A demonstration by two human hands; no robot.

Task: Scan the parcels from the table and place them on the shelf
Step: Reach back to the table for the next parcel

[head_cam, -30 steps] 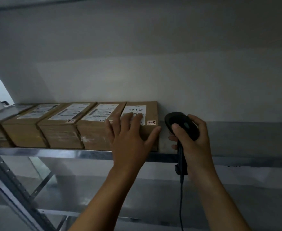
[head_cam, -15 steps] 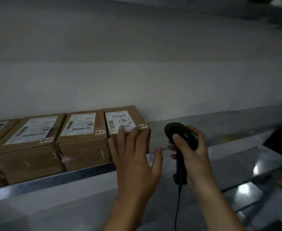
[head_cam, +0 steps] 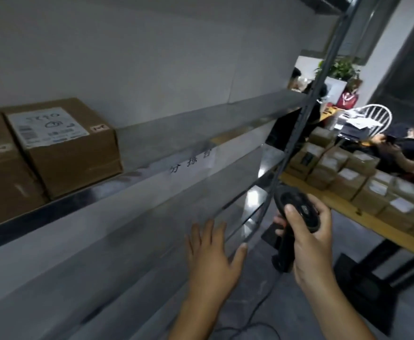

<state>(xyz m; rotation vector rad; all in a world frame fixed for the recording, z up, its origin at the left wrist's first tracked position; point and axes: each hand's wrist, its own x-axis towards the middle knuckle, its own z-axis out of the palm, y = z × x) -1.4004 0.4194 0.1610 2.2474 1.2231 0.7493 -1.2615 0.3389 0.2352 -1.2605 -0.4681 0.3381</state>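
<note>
**Inspector:** Report hand condition, nearest first.

**Technician:** The person's left hand (head_cam: 213, 256) is open, with fingers spread, and it holds nothing. It hangs in front of the lower shelf levels. The right hand (head_cam: 308, 244) is wrapped round the grip of a black handheld barcode scanner (head_cam: 296, 212), thumb lying on the scanner's head. A thin black cable (head_cam: 257, 315) drops from the handle towards the floor.

**Inspector:** Location of the task items?

**Technician:** A brown cardboard parcel with a white label (head_cam: 73, 153) sits on the grey metal shelf (head_cam: 201, 133), touching a second brown parcel (head_cam: 0, 173) on its left. The small brown table parcels (head_cam: 362, 177) stand in tight rows on the yellow-topped table (head_cam: 348, 209), beyond the shelf's dark metal upright (head_cam: 306, 114). Farther back are a white spindle-back chair (head_cam: 377, 114) and seated people.

**Inspector:** Step in hand?

**Technician:** Probably fetching the next parcel from the table. Many remain there, so the task is judged far from done.

**Inspector:** Failure modes?

**Technician:**
1. The cable hangs near the upright, so a turn towards the table could snag it and jerk the scanner.
2. Only one hand is free, so a one-handed lift from the tight rows could drag or topple a neighbouring parcel.
3. The labels lie close together, so the scanner could read the wrong one
</note>
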